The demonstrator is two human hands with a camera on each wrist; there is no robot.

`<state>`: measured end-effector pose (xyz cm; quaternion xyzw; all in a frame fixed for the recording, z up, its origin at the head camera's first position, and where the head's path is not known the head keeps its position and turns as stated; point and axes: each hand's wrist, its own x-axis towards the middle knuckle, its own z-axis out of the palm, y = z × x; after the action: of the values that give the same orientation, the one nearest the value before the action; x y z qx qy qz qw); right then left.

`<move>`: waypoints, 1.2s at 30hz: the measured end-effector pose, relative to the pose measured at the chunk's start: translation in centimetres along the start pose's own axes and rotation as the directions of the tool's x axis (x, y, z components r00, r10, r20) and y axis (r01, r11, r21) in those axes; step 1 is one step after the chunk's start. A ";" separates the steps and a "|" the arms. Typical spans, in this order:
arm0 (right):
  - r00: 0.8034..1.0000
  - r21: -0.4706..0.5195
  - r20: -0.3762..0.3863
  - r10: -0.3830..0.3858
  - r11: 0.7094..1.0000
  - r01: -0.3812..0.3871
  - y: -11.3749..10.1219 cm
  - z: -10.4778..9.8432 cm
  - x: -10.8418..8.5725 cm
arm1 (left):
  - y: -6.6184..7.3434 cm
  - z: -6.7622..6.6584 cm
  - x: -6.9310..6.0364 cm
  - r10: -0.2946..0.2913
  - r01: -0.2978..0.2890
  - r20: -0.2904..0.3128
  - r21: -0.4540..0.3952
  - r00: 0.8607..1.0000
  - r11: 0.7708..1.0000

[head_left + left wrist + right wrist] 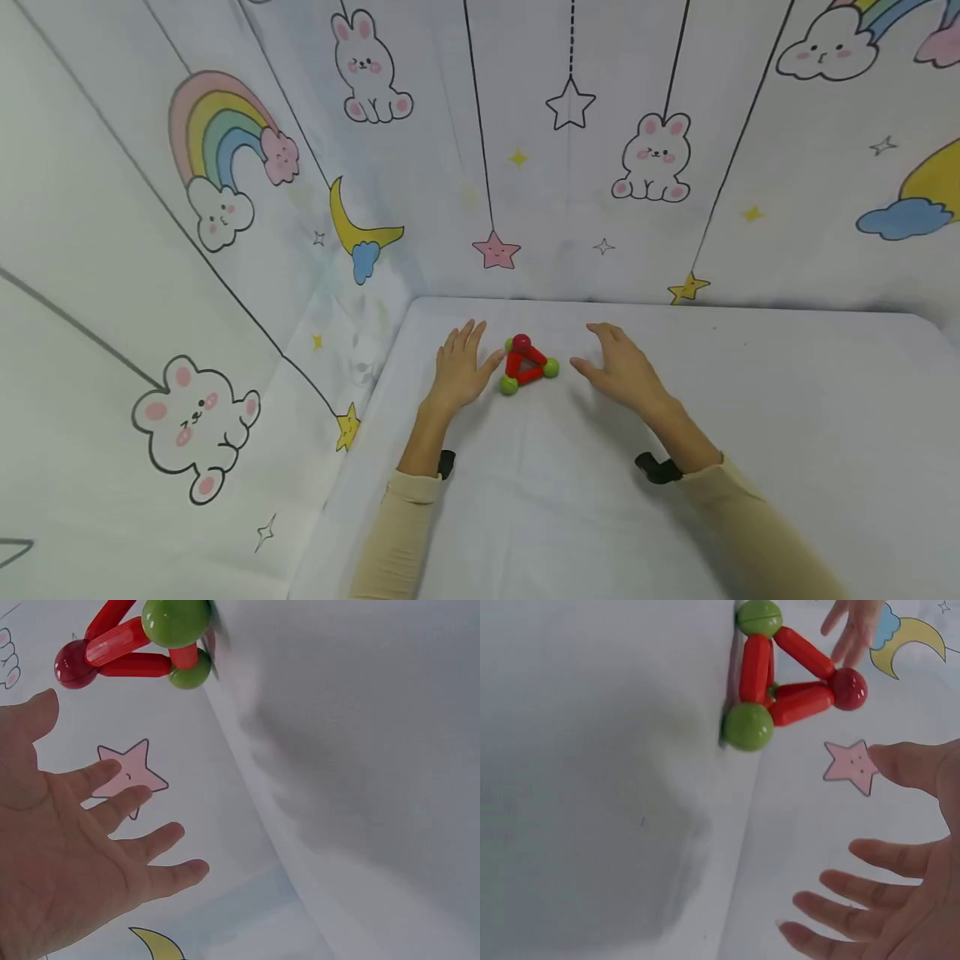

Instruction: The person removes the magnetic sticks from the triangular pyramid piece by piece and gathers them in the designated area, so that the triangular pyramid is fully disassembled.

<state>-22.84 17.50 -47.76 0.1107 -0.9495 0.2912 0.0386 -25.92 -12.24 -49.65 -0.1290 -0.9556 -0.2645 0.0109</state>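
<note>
In the head view we record a frame point(514, 363) of red rods and balls on the white table point(570, 517), toward its far edge and between the two hands. The left hand point(459, 367) is near it on one side, the right hand point(621, 368) farther off on the other; we see a gap at each, and both are empty. From overhead the frame reads as a flat triangle, with three green balls and a red ball point(521, 342) partly covering the farthest green one. The wrist views give us its height: the red ball sits raised as an apex on slanting rods. The left wrist view shows us the left palm, fingers spread wide, thumb just short of the red ball. The right wrist view shows the right hand likewise spread, plus the left fingertips behind the frame; there the third green ball is mostly hidden by rods. Only overhead do we see both beige sleeves point(396, 533) and the black bands point(660, 468) at the wrists.
</note>
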 end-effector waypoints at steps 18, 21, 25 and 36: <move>0.996 0.091 -0.084 -0.009 0.996 0.016 -2.1 3.2 2.3 | 1.5 0.6 1.0 0.018 -0.031 -0.103 -0.131 0.995 0.991; 0.996 0.104 -0.089 -0.007 0.994 0.016 -2.3 3.6 2.6 | 1.6 0.9 1.4 0.016 -0.039 -0.117 -0.189 0.993 0.981; 0.996 0.122 -0.089 -0.018 0.992 0.029 -2.9 4.4 3.0 | 1.4 1.4 1.3 0.006 -0.039 -0.117 -0.289 0.993 0.957; 0.993 0.190 -0.110 -0.032 0.980 0.053 -3.3 5.1 3.7 | 2.6 2.5 2.6 0.024 -0.099 -0.146 -0.530 0.989 0.842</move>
<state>-25.68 11.26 -49.68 0.1185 -0.9109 0.3861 0.0842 -27.63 -8.17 -50.30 -0.1395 -0.8363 -0.5281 0.0470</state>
